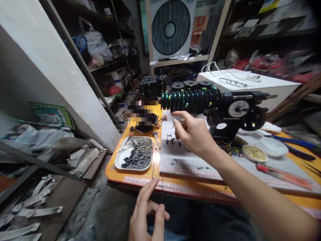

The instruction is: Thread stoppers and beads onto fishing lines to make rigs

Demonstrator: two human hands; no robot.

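My right hand (192, 132) reaches over the grey board (167, 160), its index finger stretched near the row of black spools with green and yellow bits (190, 98). Something small and pale shows by its thumb; whether it is held is unclear. Small black pieces (171, 139) lie on the board just left of this hand. My left hand (149, 211) is at the table's front edge, fingers apart, close to thin dark strands (163, 184) over the edge. A white tray (119, 160) of small dark cylinders stands beyond it to the left.
Black winding machine (235, 110) at right centre, with coloured beads (229, 147) below it. Further right are a dish of gold bits (254, 153), blue-handled pliers (296, 142) and a red cutter (283, 175). Stacked black spools (152, 87) stand behind. A box fan (171, 30) is at the back.
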